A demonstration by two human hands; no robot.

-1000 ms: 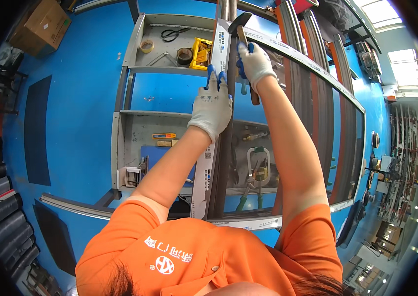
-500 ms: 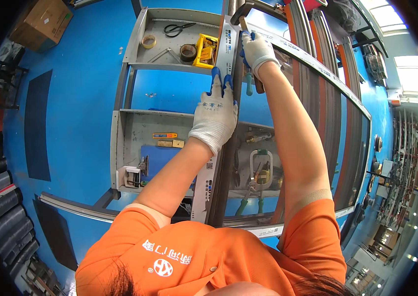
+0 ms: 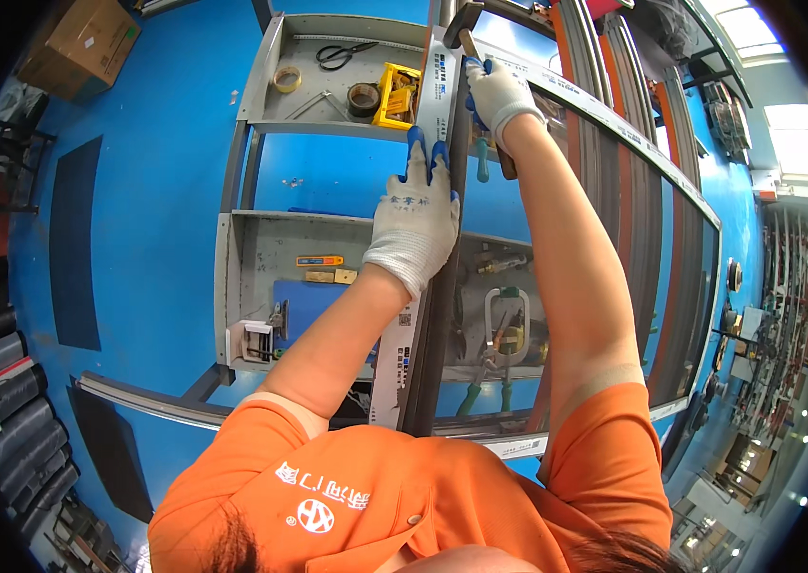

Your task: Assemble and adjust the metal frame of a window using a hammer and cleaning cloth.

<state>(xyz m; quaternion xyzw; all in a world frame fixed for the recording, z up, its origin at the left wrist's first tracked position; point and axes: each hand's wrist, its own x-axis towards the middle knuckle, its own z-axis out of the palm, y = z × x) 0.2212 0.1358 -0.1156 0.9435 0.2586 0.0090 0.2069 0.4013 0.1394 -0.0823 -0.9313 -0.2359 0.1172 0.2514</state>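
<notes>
My right hand (image 3: pixel 503 99), in a white and blue work glove, is closed around the wooden handle of a hammer (image 3: pixel 467 40). The hammer's dark head is over the far end of a long frame profile (image 3: pixel 442 72) covered in white film. Lower down the same profile lies my left hand (image 3: pixel 413 220), also gloved, its index and middle fingers stretched forward and apart, pressing on the film. The thumb and remaining fingers show only in part. A glazed frame with dark glass (image 3: pixel 604 239) lies to the right, beside the profile.
A grey tray (image 3: pixel 313 72) at the far left holds scissors (image 3: pixel 345 55), tape rolls (image 3: pixel 363 99) and a yellow bin (image 3: pixel 390 95). In the nearer tray (image 3: pixel 265 244) are a utility knife (image 3: pixel 319 261) and small blocks (image 3: pixel 330 277). Green-handled tools (image 3: pixel 472 393) show through the glass.
The hammer and my right hand have shifted slightly, the head tilting a little. My left hand stays on the profile in nearly the same place.
</notes>
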